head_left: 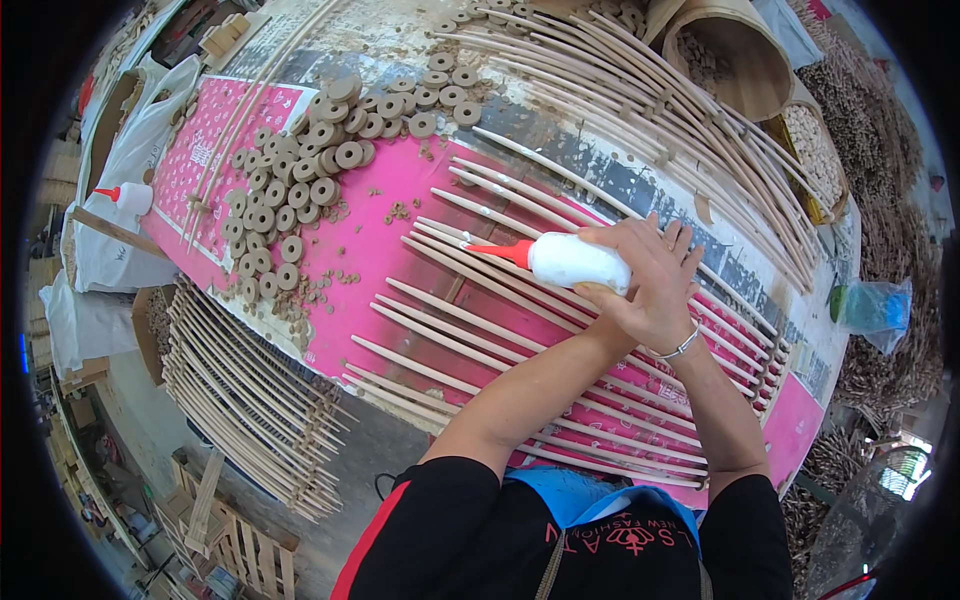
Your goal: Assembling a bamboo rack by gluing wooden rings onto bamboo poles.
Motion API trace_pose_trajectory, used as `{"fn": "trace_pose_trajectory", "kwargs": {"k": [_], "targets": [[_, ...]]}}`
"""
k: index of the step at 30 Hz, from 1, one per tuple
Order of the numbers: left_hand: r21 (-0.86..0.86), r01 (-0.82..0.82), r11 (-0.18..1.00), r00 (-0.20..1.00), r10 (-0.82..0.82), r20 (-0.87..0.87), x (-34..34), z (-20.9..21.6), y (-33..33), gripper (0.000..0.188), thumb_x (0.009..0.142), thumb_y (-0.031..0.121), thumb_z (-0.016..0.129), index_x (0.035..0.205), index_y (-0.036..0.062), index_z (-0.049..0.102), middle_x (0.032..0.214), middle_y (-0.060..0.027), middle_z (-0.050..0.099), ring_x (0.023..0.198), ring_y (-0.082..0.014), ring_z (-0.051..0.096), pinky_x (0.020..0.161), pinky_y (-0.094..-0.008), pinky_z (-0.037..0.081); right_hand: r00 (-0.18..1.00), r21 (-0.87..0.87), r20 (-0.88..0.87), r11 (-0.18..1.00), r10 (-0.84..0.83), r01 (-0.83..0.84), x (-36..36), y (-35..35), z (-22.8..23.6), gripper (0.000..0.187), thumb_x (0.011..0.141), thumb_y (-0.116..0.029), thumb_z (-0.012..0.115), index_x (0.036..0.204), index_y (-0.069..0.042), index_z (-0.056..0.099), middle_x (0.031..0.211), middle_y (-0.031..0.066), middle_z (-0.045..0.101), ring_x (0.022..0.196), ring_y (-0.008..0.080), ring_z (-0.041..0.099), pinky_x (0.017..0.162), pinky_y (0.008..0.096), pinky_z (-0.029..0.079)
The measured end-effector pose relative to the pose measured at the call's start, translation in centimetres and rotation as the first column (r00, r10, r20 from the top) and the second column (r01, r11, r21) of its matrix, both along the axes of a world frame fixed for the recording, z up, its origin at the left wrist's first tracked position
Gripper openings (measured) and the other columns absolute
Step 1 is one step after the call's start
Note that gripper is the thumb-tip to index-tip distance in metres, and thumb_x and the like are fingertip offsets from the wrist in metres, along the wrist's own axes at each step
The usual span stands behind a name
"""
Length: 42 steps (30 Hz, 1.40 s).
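Observation:
My right hand, with a bangle at its wrist, grips a white squeeze bottle lying almost level. Its red nozzle points left over the ends of several wooden sticks. My left forearm crosses under the right wrist, and the palm of that hand is mostly hidden. Stretched fingers of my left hand appear beyond the right one, close to the sticks; whether they touch one cannot be made out. The slender, pale sticks lie side by side on a pink printed sheet, their right ends near a slatted rack.
Brown rings with holes are heaped left on the table, among small bits. A bundle of longer rods lies at the far side beside a round container. Another red-tipped bottle stands left; stacked sticks fill the lower left.

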State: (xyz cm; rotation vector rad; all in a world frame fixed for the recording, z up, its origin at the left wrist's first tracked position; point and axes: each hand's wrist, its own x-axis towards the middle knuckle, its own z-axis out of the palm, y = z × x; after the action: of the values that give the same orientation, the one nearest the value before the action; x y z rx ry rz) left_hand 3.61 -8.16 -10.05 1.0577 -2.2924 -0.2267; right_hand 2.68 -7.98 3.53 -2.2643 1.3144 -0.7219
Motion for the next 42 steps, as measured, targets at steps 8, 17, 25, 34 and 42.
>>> {"fn": "trace_pose_trajectory", "kwargs": {"k": [8,17,25,34,42], "targets": [[0.087,0.055,0.995,0.997,-0.060,0.053,-0.2,0.6,-0.6,0.067,0.105,0.051,0.048,0.161,0.0148,0.042,0.166,-0.0199,0.038,0.158,-0.0376,0.027,0.127,-0.0673,0.005,1.000,-0.027,0.012,0.999,0.020,-0.020,0.8,0.2,-0.4,0.058,0.074,-0.022,0.090,0.127,-0.012,0.068,0.112,0.0099,0.069,0.109,0.0310,0.064,0.098,0.0448,0.046],[0.004,0.015,1.000,1.000,-0.015,-0.001,0.2,0.4,0.0,0.066,0.106,0.050,0.047,0.161,0.0145,0.041,0.167,-0.0201,0.037,0.158,-0.0373,0.027,0.127,-0.0667,0.005,0.999,-0.023,0.027,0.999,0.030,-0.029,0.5,0.2,0.2,0.060,0.071,-0.016,0.091,0.126,-0.006,0.069,0.114,0.0132,0.070,0.103,0.0319,0.064,0.093,0.0426,0.048],[0.143,0.091,0.986,0.993,-0.101,0.066,-0.9,0.3,-0.8,0.064,0.104,0.048,0.051,0.157,0.0122,0.048,0.163,-0.0208,0.043,0.156,-0.0390,0.032,0.127,-0.0675,0.006,0.994,-0.025,0.089,0.998,0.061,-0.059,1.5,0.2,-0.1,0.061,0.070,-0.017,0.091,0.126,-0.007,0.070,0.110,0.0137,0.069,0.100,0.0324,0.064,0.092,0.0428,0.047],[0.090,0.073,0.993,0.996,-0.076,0.034,0.4,1.5,-0.6,0.065,0.103,0.049,0.052,0.157,0.0118,0.047,0.164,-0.0215,0.041,0.157,-0.0388,0.029,0.127,-0.0678,0.006,0.996,0.023,0.062,0.997,0.069,-0.070,0.9,0.5,0.5,0.059,0.071,-0.018,0.091,0.126,-0.008,0.070,0.111,0.0121,0.069,0.105,0.0317,0.065,0.093,0.0431,0.049],[0.182,0.153,0.971,0.981,-0.171,0.092,-1.2,0.8,-1.4,0.067,0.102,0.047,0.056,0.156,0.0091,0.048,0.164,-0.0221,0.041,0.156,-0.0428,0.029,0.125,-0.0723,0.004,0.984,0.071,0.119,0.988,0.129,-0.138,2.3,0.9,0.2,0.060,0.071,-0.017,0.091,0.126,-0.006,0.069,0.113,0.0141,0.070,0.103,0.0321,0.065,0.093,0.0424,0.051]]}}
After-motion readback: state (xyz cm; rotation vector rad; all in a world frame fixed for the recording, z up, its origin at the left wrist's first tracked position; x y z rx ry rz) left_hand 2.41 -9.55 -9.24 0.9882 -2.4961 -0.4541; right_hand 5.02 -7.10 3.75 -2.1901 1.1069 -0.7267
